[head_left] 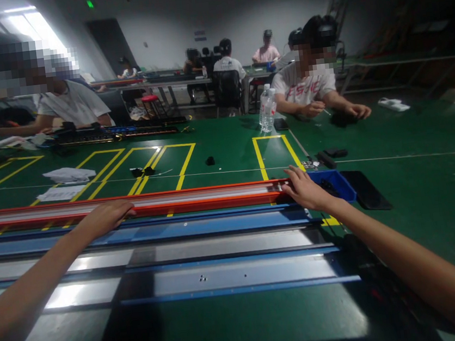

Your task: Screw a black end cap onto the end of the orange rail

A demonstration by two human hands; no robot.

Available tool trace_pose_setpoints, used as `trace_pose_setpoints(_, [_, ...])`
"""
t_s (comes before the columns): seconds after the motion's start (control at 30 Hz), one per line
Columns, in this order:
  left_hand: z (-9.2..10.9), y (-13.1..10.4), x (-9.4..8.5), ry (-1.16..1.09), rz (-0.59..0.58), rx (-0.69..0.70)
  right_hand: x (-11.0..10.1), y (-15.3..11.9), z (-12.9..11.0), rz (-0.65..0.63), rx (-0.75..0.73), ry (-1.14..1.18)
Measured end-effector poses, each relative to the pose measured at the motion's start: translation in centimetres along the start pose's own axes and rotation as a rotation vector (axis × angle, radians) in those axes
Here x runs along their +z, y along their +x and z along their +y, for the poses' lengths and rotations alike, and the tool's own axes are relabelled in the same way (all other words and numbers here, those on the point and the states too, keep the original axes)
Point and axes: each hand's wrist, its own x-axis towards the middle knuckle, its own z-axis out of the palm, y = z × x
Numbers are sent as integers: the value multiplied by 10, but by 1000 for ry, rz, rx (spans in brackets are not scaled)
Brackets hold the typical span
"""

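A long orange rail with a pale channel runs across the green table. My left hand rests over it left of centre, fingers bent around its near edge. At the rail's right end, my right hand touches it with thumb and fingers apart around the end. Nearer to me lie a blue rail, a silver strip and a silver-blue panel, all parallel to the orange rail. Just right of my right hand is a blue bin with dark items inside.
A black flat slab lies beside the bin. Beyond the rail are a water bottle, a plastic bag, small black parts and yellow tape outlines. Two people sit across the table; their hands are over its far side.
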Motion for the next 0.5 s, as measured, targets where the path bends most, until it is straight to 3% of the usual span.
trace_pose_setpoints(0.23, [9,14,2,9,45,-9,6,26,-3,-130,59,-66])
trace_pose_setpoints(0.5, [12,21,1,-6,128,-15,0,26,-13,-258,32,-223])
